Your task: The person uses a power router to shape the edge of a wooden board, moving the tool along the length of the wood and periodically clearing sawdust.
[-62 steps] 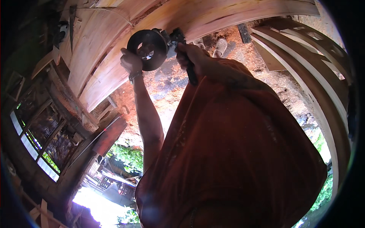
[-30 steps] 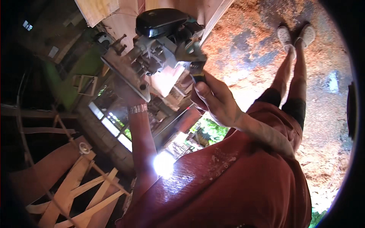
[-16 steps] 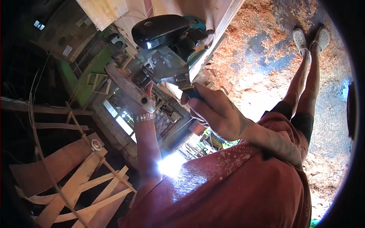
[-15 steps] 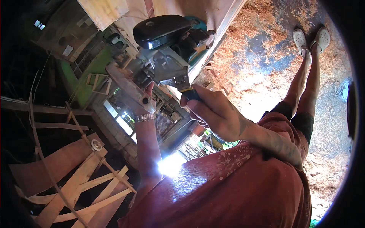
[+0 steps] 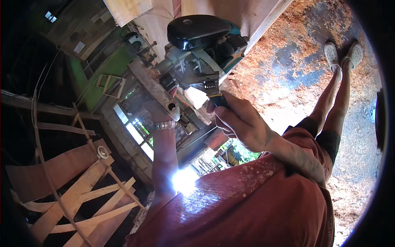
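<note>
Gripping the dark handle of a handheld power tool with a glossy black rounded top and a grey metal body (image 5: 197, 53), the right hand (image 5: 240, 123) has its fingers curled tight round the grip, which shows only as a short dark stub above the knuckles. The left hand (image 5: 164, 105) reaches up on the far side of the tool; it is mostly hidden behind a rusty brown metal bar (image 5: 154, 90) fixed to the machine, so whether it clasps that bar or only rests against it cannot be told. A silver metal wristband (image 5: 164, 125) circles the left wrist just below.

The tool is held raised in front of the person, between the two hands and just below a pale wooden board (image 5: 164, 20) whose far end is cut off by the upper edge of the picture. A teal part of its housing peeks out behind the black top, and a small white tag or scrap hangs beside the grip; what it is cannot be made out. The working end of the tool is hidden among its own parts.

The red-orange shirt (image 5: 247, 206) fills the lower picture, with a harsh glare spot at its left edge. Beyond it, two bare legs end in pale clogs (image 5: 341, 51) on a floor strewn with reddish sawdust (image 5: 288, 49). To the left, in deep shadow, lie curved light wooden slats (image 5: 74, 193), and a green machine (image 5: 107, 70) stands behind them, its details lost in the dark.
</note>
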The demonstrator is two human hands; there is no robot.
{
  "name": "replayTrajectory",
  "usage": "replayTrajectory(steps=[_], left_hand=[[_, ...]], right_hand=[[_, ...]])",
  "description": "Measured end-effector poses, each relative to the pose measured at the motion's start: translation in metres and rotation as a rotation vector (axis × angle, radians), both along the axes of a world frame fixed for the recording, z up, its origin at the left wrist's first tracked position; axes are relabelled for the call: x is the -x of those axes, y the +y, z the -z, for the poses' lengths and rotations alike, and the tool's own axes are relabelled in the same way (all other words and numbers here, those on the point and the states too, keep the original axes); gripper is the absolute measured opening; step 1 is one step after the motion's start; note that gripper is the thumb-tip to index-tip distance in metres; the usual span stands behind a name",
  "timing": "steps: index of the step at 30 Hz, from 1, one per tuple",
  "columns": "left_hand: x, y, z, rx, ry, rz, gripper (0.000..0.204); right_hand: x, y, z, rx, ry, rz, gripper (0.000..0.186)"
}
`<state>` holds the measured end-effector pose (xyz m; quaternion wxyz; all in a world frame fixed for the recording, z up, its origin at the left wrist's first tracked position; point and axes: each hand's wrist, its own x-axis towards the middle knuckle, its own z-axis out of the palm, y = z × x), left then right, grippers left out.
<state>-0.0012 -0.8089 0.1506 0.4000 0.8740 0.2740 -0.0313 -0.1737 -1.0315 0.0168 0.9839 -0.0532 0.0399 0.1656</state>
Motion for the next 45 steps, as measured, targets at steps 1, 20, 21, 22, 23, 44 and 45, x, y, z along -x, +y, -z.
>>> replayTrajectory(steps=[1, 20, 21, 22, 23, 44, 45], left_hand=[[-0.002, -0.003, 0.002, -0.046, -0.012, -0.022, 0.07], [-0.008, 0.074, -0.017, -0.009, 0.054, 0.102, 0.076], [-0.008, 0.076, -0.013, 0.001, 0.064, 0.244, 0.077], [-0.009, 0.082, -0.009, 0.01, 0.072, 0.315, 0.078], [-0.008, 0.085, -0.011, 0.002, 0.07, 0.384, 0.079], [0.004, 0.04, -0.025, 0.094, 0.074, 0.132, 0.081], [0.003, 0.04, -0.024, 0.091, 0.08, 0.136, 0.081]], right_hand=[[0.0, 0.0, -0.001, -0.008, 0.007, -0.001, 0.024], [0.014, 0.004, -0.009, 0.573, -0.211, 0.327, 0.032], [0.015, 0.002, -0.015, 0.581, -0.207, 0.327, 0.032], [0.014, 0.001, -0.023, 0.641, -0.231, 0.411, 0.034], [0.013, -0.003, -0.03, 0.681, -0.262, 0.498, 0.037], [0.014, 0.023, -0.066, 0.045, -0.219, 0.059, 0.036], [0.013, 0.021, -0.065, 0.0, -0.33, -0.026, 0.036]])
